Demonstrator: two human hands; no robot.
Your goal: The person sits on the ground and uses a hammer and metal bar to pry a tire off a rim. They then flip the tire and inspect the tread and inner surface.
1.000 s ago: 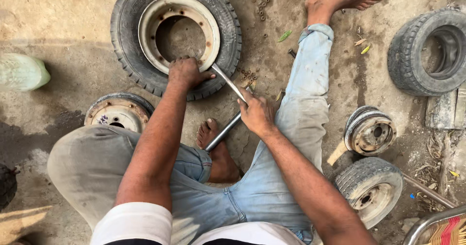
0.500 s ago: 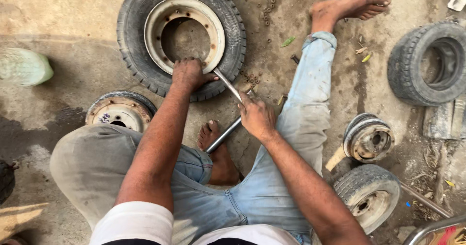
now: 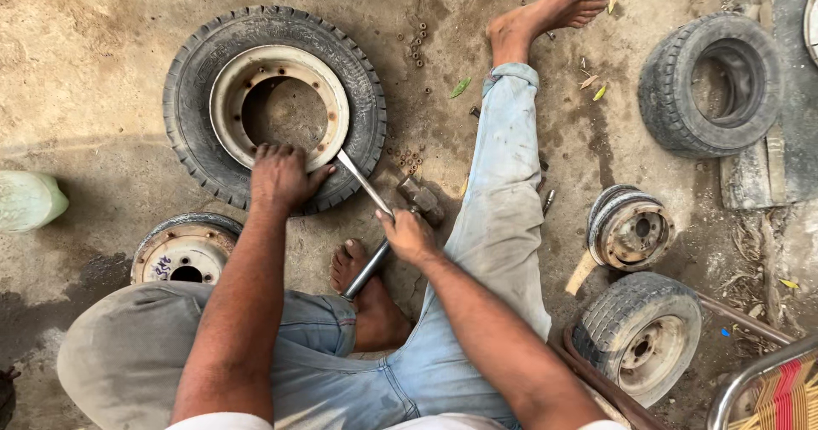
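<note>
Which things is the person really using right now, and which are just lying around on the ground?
In use:
- big black tyre with pale metal rim, pressed by the left hand
- long silver metal bar, gripped by the right hand, tip at the rim

Lying about:
- empty black tyre
- small tyred wheel
- two bare rusty rims
- scattered small nuts
- hammer

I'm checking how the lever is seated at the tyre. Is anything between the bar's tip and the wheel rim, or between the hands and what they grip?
Nothing visible. The metal bar runs straight from the right hand to the rim edge, where its tip meets the tyre. The left hand presses directly there.
</note>
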